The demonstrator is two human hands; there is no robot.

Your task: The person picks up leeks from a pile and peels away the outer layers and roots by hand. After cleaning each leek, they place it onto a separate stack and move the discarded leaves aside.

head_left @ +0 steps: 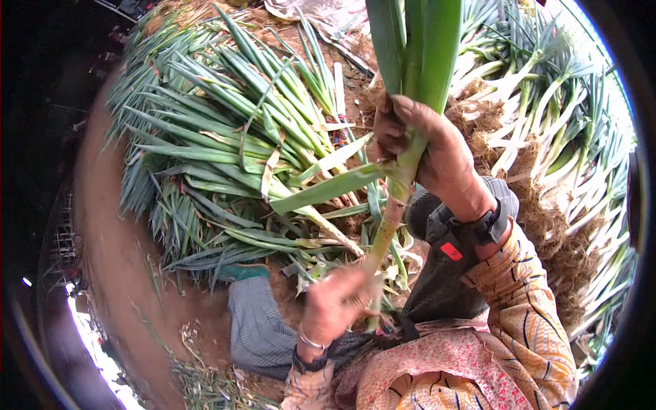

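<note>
A large green onion (392,213) stands slanted in front of me, its thick green leaves rising out of the top of the view. My right hand (430,140) is closed around it just below where the leaves fan out. One loose leaf (335,188) sticks out to the left from the stalk. Beside the stalk's lower end is my left hand (335,304), its fingers smeared by motion. Whether those fingers grip the stalk or a strip of its skin cannot be made out. The root end is partly hidden.
A heap of green onions (225,137) lies on the ground to the left. On the right, more onions (540,137) are stacked with soil-covered roots (526,184). Peeled scraps (212,383) litter the brown ground (116,225). My bent legs (256,321) frame the spot.
</note>
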